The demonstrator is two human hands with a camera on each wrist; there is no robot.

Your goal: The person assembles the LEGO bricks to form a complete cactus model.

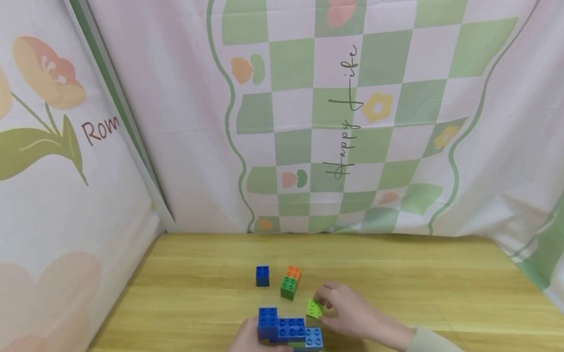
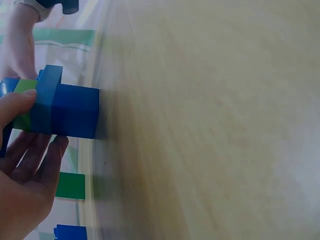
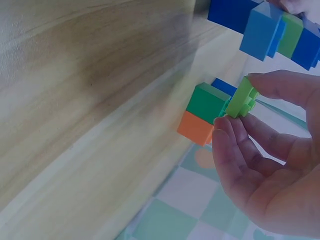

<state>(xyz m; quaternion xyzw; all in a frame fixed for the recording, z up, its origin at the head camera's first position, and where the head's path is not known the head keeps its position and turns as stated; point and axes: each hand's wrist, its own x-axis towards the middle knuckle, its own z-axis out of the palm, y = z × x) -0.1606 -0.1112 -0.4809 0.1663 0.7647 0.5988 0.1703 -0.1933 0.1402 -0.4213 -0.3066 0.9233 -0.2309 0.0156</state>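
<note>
My left hand (image 1: 249, 344) grips a stack of building blocks from its left side, thumb across the near face. In it are dark blue blocks (image 1: 291, 328), a light blue block (image 1: 314, 337) jutting out to the right, and a light green layer (image 2: 23, 116) under the thumb in the left wrist view. Between thumb and fingertips my right hand (image 1: 348, 313) pinches a thin lime green block (image 3: 241, 97), studs showing. It is held just behind and right of the stack, apart from it in the right wrist view.
Beyond the hands, a green block (image 1: 288, 288) stands against an orange block (image 1: 293, 272). A single dark blue block (image 1: 262, 276) sits to their left. The wooden table (image 1: 196, 280) ends at a patterned curtain (image 1: 299, 142) behind and a printed cloth wall on the left.
</note>
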